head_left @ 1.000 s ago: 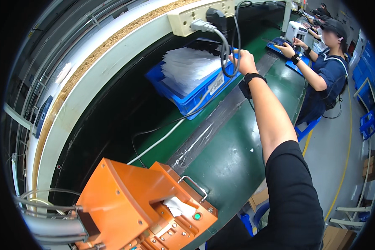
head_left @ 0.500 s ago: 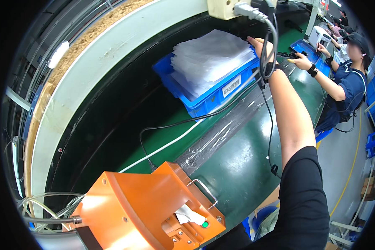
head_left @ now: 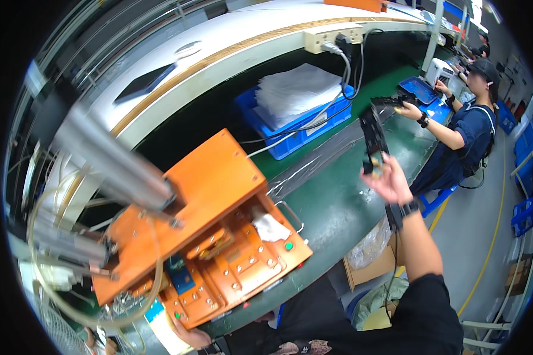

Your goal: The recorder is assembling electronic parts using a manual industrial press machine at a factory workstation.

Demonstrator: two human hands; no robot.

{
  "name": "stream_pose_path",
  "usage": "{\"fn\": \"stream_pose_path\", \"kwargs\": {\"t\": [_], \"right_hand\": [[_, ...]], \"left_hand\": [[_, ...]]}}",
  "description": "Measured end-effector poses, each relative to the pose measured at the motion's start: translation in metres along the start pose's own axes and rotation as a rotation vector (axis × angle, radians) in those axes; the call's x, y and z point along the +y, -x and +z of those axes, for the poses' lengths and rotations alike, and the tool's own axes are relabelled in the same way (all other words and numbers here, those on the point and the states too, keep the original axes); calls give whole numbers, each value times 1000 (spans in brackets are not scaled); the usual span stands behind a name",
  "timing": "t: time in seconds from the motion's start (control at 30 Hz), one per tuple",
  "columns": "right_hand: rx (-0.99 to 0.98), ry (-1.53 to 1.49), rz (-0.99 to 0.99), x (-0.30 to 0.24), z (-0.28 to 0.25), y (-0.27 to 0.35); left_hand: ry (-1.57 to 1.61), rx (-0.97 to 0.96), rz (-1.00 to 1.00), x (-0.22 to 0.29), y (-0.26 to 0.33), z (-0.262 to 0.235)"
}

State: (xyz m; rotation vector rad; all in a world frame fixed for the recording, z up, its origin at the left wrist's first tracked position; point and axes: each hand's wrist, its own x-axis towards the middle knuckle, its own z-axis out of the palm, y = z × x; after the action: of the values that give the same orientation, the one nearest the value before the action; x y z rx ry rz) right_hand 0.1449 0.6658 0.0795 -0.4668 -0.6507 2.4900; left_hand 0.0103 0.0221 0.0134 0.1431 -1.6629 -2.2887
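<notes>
My right hand (head_left: 388, 184) is closed on the lower end of a long, narrow black plastic part (head_left: 373, 135), held up over the green bench. My left hand (head_left: 190, 336) is low at the front corner of an orange machine (head_left: 219, 168), beside a pale yellow and blue flat piece (head_left: 161, 328); its fingers are mostly hidden. The machine has a bed with screws, a green button (head_left: 289, 246) at each front corner and a white crumpled cloth (head_left: 271, 228) on its right side.
A blue bin (head_left: 296, 142) of stacked white sheets stands behind on the green bench (head_left: 331, 201). Cables hang from a power strip (head_left: 331, 38). At the right a co-worker (head_left: 456, 130) reaches over the bench, near a blue tray (head_left: 417, 89). A cardboard box (head_left: 361, 275) stands below.
My view has swung, bringing more of the orange machine in. My right hand has come back from beyond the bin and now shows the black part. My left hand has come into view.
</notes>
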Motion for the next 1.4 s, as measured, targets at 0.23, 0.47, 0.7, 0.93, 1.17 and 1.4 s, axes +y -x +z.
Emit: {"fn": "stream_pose_path", "kwargs": {"t": [0.23,0.47,0.7,0.93,1.17,1.4], "right_hand": [[-478,149,382,126,4,190],[-829,-10,943,259,84,234],[-876,-53,996,316,140,223],[-817,-154,1061,354,154,196],[-834,250,960,347,111,208],[-686,503,869,322,59,218]], "left_hand": [[-443,-32,348,37,44,-14],[-541,-1128,705,115,95,46],[-736,-1145,713,135,47,44],[-770,-1094,587,132,-1,47],[-908,-1046,529,131,-57,60],[-1127,-1269,643,138,-72,69]]}}
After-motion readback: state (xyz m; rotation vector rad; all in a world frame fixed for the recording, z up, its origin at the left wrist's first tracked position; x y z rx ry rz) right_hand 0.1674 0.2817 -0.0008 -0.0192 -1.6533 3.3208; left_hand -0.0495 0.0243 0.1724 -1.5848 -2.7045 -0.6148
